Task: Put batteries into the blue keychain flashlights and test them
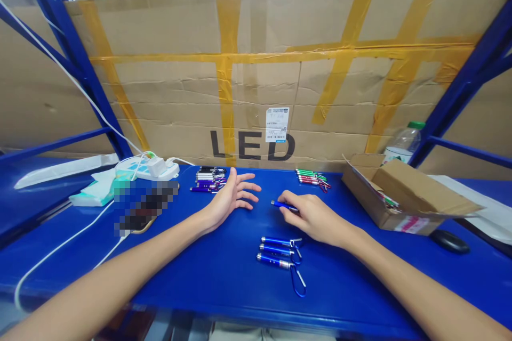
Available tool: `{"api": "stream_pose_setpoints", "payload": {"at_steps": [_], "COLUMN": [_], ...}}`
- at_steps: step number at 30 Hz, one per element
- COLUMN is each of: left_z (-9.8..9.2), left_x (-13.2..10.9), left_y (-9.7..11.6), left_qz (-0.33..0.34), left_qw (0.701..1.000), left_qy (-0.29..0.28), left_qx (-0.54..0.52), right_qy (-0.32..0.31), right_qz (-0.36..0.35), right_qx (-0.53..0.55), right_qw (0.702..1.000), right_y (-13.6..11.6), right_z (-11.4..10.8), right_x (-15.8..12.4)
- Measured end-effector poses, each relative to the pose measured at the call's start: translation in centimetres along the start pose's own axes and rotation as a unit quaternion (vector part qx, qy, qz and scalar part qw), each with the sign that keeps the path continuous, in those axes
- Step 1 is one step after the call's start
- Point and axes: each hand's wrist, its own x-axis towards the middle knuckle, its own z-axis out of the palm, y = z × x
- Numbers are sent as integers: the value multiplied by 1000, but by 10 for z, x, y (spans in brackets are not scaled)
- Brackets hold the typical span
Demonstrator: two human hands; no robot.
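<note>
Three blue keychain torches [280, 253] lie on the table [200, 277], low centre of frame. Just above them, the right hand [316, 218] pinches another blue torch [283, 205]; the left hand [232, 197] lies spread wide and empty beside its tip.

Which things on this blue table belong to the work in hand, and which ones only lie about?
In the work: right hand, holding a blue torch; open left hand; three blue torches in a row.
Lying about: power strip, tissue pack, mouse, bottle.
</note>
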Motion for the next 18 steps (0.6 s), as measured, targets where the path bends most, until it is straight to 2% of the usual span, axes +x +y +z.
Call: {"api": "stream_pose_setpoints", "payload": {"at_steps": [7, 12, 18], "left_z": [3, 4, 2], "left_x": [-2, -3, -3], "left_y": [4, 4, 3], "left_qz": [-15, -17, -14], "left_qw": [1000, 1000, 1000], "left_qy": [-3, -11, -18], "left_qx": [11, 11, 5], "right_qy": [9, 29, -25], "right_qz": [1, 27, -12], "right_qx": [-17, -22, 37], "right_qw": [1000, 999, 999], "right_y": [3, 4, -10], "right_z": [-3, -3, -2], "right_x": [0, 0, -1]}}
